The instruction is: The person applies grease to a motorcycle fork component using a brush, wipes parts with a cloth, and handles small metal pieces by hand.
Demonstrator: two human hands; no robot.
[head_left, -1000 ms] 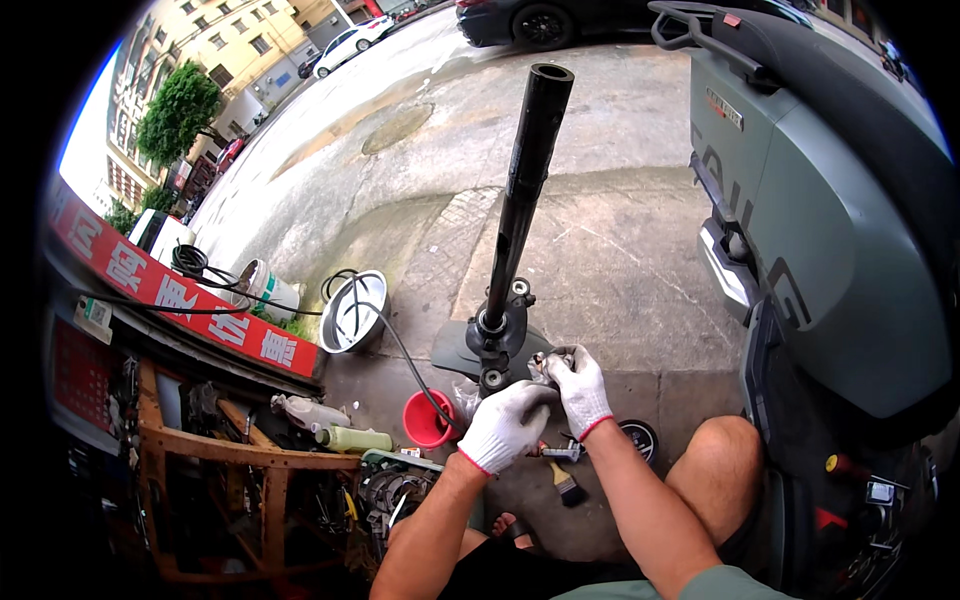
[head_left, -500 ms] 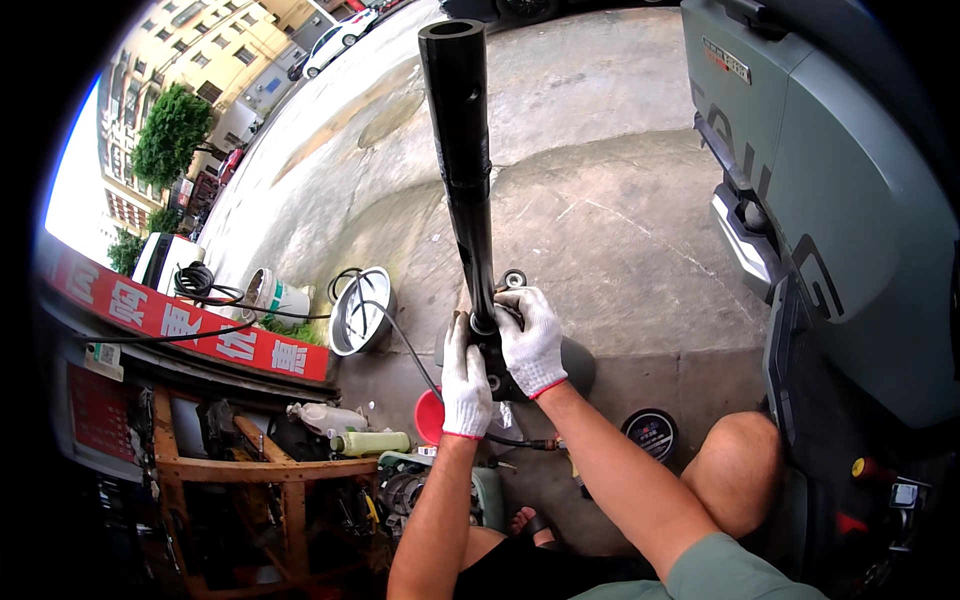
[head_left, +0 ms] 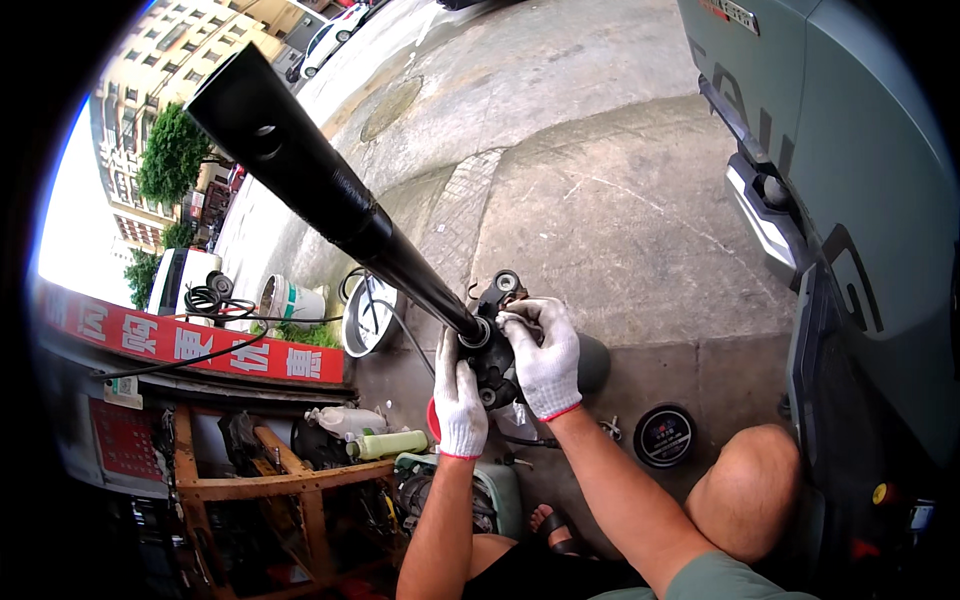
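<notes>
A long black metal tube with a hole in its side leans toward the upper left. Its narrow lower end sits in the round collar of a black metal casting with bushings at its ends. Both my hands wear white knitted gloves with red cuffs. My left hand lies along the left side of the casting, its fingers held together and pressed on it. At the right of the collar, my right hand has thumb and fingers pinched; what is between them is hidden. Beneath the casting stands a dark grey drum.
A metal basin with a black hose and a white bucket stand left. A rusty frame, bottles and a green tub are lower left. A round black tin lies right, near a grey vehicle panel.
The tube has tilted from nearly upright to leaning left and toward me. The view has shifted a little. Both hands stay at the casting, which shows more beside the right hand.
</notes>
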